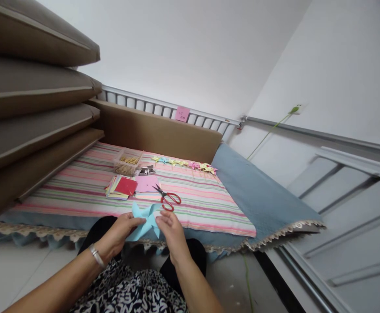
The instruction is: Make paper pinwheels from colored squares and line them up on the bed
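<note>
Both my hands hold a light blue paper piece [146, 221], folded into pointed flaps, just in front of the bed's near edge. My left hand [122, 230], with a silver bracelet on the wrist, pinches its left side. My right hand [170, 230] pinches its right side with closed fingers. Beyond the hands, red-handled scissors [168, 198] lie on the striped cloth [209, 200]. A stack of coloured paper squares [123, 187] with a red one on top lies to their left, next to a pink sheet [146, 183].
A clear plastic box of sticks [127, 162] stands further back, with small metal clips [146, 170] beside it. A row of finished paper pinwheels [186, 164] lies along the brown board. Stacked brown cushions [30, 100] rise at the left. A blue blanket [258, 191] covers the bed's right side.
</note>
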A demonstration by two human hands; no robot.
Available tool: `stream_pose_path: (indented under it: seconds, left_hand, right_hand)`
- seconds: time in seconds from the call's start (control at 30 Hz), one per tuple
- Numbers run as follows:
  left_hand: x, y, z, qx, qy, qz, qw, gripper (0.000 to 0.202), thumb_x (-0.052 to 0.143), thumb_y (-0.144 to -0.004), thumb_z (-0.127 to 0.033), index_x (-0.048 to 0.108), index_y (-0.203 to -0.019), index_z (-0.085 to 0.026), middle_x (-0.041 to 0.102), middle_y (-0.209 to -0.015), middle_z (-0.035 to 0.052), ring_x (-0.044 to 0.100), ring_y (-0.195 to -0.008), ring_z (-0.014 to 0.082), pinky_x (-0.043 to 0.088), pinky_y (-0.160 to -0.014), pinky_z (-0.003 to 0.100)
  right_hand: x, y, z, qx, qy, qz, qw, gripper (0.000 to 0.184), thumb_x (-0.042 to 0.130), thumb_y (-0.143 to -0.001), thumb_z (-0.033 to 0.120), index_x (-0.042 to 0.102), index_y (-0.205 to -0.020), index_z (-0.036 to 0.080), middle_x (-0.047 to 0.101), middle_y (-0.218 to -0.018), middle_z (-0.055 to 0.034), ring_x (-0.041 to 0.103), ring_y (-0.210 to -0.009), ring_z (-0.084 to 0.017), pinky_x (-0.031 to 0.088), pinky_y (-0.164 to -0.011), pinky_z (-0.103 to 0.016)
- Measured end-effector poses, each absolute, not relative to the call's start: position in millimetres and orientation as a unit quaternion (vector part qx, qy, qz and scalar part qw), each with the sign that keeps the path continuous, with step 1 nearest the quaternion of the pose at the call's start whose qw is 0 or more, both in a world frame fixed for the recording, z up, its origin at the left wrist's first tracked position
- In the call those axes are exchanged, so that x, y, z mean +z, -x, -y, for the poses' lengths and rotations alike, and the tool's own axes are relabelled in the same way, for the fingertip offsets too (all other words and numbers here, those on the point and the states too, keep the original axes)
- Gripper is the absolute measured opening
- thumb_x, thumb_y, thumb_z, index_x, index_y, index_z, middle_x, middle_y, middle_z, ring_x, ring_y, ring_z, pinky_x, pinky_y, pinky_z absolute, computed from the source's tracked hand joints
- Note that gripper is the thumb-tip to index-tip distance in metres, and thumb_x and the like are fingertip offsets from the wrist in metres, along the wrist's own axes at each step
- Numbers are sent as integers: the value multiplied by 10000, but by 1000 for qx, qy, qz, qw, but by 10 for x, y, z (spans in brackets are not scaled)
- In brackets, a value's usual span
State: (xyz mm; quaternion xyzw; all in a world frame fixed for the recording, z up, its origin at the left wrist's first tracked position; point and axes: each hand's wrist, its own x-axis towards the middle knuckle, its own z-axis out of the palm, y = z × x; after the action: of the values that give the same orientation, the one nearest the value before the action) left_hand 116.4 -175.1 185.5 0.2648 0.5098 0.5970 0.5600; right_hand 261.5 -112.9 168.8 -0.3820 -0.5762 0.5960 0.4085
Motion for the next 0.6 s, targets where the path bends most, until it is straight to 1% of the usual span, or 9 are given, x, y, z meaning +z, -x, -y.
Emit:
stream_pose_path:
  seconds: [0.07,0.13,0.27,0.4,0.5,0.6]
  left_hand:
    - [1816,-1198,1742,597,-268,-511,557,201,724,-582,-265,697,-717,-118,709,-630,61,596,-552,170,434,-570,258]
    - [1751,-1224,1728,591,-270,-522,553,191,722,-585,-267,695,-701,-119,702,-613,58,586,-531,162,418,-544,249]
    - [1589,-1218,1712,583,-267,-548,538,157,722,-577,-261,687,-644,-123,676,-555,43,560,-485,149,390,-505,241]
    - [1435,-1140,1727,577,-235,-571,535,207,769,-517,-279,689,-627,-123,681,-558,42,562,-489,154,408,-528,253]
    - [1345,-1036,1760,579,-221,-582,527,241,777,-519,-294,696,-664,-119,694,-594,52,590,-531,182,434,-564,275]
    - [1283,-855,1791,587,-212,-589,513,224,765,-556,-315,676,-643,-129,683,-582,49,599,-550,197,437,-570,283]
  right_hand:
    - [1628,-2583,1148,642,373,554,375,270,670,-672,320,644,-882,153,685,-800,-53,643,-762,-201,489,-709,-301]
    - [1574,-2533,1181,658,365,550,363,194,653,-658,275,670,-799,144,673,-711,-30,625,-674,-179,481,-654,-279]
    - [1481,-2445,1207,675,357,539,356,145,629,-633,224,686,-744,149,642,-632,8,576,-597,-146,444,-599,-245]
    - [1362,-2350,1174,676,365,540,343,88,634,-602,213,673,-649,150,570,-529,36,501,-502,-115,393,-533,-226]
    - [1238,-2211,1172,673,373,545,333,43,630,-585,191,651,-600,157,550,-500,47,468,-472,-98,352,-492,-207]
    - [1090,-2037,1151,676,366,556,316,87,622,-607,198,667,-668,156,618,-562,27,524,-503,-107,388,-520,-208]
